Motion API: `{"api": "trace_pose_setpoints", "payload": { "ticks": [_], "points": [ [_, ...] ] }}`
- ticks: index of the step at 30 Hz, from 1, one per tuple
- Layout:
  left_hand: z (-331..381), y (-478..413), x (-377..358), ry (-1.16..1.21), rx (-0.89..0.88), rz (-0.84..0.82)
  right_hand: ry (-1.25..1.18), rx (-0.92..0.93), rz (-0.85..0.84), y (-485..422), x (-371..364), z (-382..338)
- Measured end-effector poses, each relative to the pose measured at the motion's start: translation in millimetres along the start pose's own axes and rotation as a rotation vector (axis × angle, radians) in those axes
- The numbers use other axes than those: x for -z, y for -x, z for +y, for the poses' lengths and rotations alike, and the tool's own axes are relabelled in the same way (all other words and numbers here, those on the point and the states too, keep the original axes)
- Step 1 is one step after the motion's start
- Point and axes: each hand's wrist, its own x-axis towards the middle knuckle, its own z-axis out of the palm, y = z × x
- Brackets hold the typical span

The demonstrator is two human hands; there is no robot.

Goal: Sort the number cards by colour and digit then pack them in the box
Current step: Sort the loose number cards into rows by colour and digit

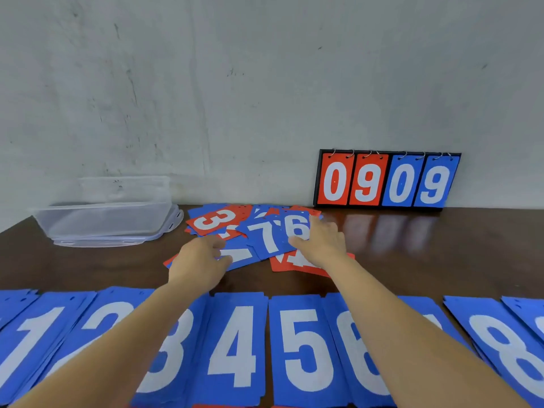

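Your right hand (321,240) pinches the blue 6 (297,226); the 6 stack (353,363) lies straight back, beside that forearm. Your left hand (200,257) touches a blue card (244,262), grip unclear.

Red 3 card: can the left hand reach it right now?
Probably yes: the red 3 card lies face up atop the pile, just beyond the left hand, though that hand is pinching a blue card.

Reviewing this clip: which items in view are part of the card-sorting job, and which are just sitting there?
In the job: mixed card pile, blue 6 card pinched by the right hand, left hand at the pile, sorted blue row, clear box.
Just lying about: flip scoreboard reading 0909.
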Motion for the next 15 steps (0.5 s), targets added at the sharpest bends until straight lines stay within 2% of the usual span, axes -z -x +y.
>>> {"api": "trace_pose_setpoints", "payload": {
  "ticks": [2,10,12,15],
  "points": [
    [-6,-7,-3,0.002,-0.003,-0.019,0.059,0.055,-0.079,-2,-6,-5],
    [-10,-30,-17,0.011,-0.003,-0.149,0.015,0.335,-0.230,22,-16,-22],
    [-8,-33,-17,-0.001,0.003,-0.157,-0.086,0.387,-0.306,29,-19,-30],
    [-7,-39,-16,-0.001,0.017,-0.147,-0.370,0.378,-0.459,37,-19,-39]
  ]
}}
